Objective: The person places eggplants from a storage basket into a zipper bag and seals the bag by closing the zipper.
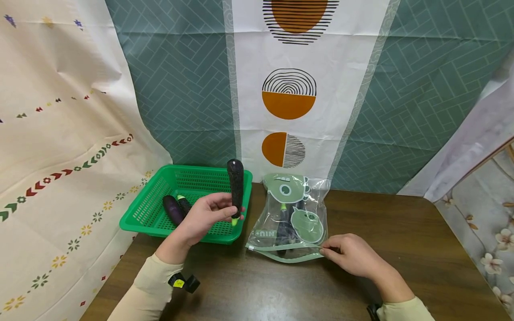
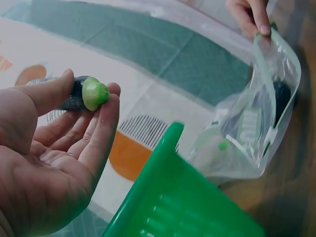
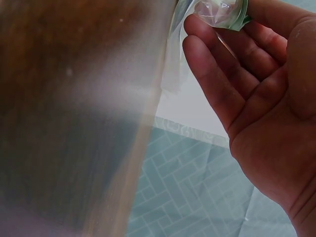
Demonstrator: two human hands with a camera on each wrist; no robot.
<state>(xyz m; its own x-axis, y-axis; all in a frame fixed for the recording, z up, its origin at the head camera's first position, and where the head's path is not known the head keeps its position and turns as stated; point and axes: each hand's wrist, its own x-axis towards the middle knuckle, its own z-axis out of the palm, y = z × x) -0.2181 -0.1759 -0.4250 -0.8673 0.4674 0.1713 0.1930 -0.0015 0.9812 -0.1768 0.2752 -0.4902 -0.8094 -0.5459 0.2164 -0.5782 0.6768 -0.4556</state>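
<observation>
Head view: one vegetable [image 1: 235,183] pinched in left grip [image 1: 208,217], one bag [image 1: 308,226] in right grip [image 1: 354,255].

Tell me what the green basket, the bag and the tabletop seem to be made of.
The green basket looks like moulded plastic with a slight sheen: one even colour, regular openings. The bag seems thin, glossy plastic film: it wrinkles, glints and is see-through where unprinted. The tabletop shows brown wood grain and a soft shine, but could be real wood or laminate.
</observation>
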